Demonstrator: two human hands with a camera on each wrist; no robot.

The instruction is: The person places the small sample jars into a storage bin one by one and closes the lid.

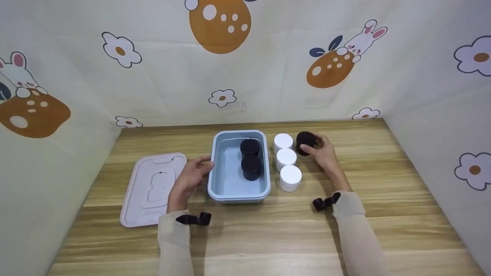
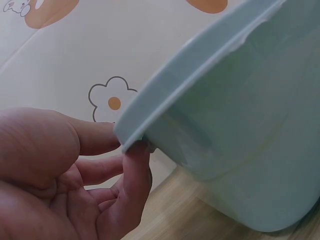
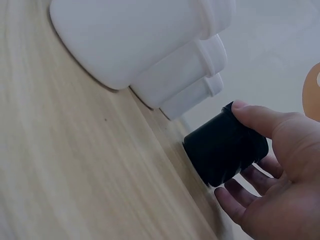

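Observation:
A light blue plastic box [image 1: 228, 191] stands on the table with two black jars [image 1: 251, 168] inside, along its right side. My left hand [image 1: 190, 176] pinches the box's left rim [image 2: 150, 107] between thumb and fingers. To the right of the box, three white jars [image 1: 290, 178] stand in a row running away from me. Beyond them on the right, my right hand [image 1: 324, 151] holds another black jar [image 3: 220, 147], thumb at its lid edge and fingers around the far side. That jar's base is at or just above the tabletop; I cannot tell which.
A pale lid [image 1: 132, 195] lies flat on the wooden table [image 1: 268, 237], left of the box and beside my left forearm. Patterned cloth [image 1: 261, 69] hangs behind the table and along both sides. Small black cameras [image 1: 205, 219] are strapped to both wrists.

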